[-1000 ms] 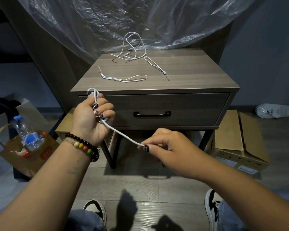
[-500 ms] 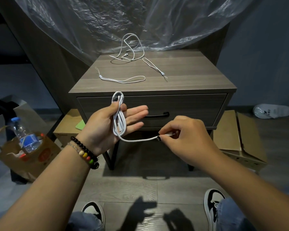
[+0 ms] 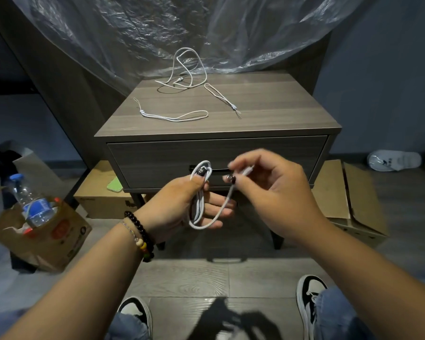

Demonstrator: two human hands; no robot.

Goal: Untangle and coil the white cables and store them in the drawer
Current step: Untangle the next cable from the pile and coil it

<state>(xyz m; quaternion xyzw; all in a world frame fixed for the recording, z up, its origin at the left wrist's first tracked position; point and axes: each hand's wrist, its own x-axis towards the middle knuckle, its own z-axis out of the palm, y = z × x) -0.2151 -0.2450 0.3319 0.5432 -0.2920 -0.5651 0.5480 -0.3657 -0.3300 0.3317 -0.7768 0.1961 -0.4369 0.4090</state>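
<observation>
— Head view: why is the cable [image 3: 201, 197] pinned under the left hand [image 3: 182, 204] thumb?
— So loops are kept while its end, pinched by the right hand [image 3: 268, 190], is wound before the closed drawer [image 3: 268, 155].

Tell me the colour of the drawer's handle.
Black, a slim bar handle on the grey wood-grain drawer; the hands partly cover it in the head view.
</observation>
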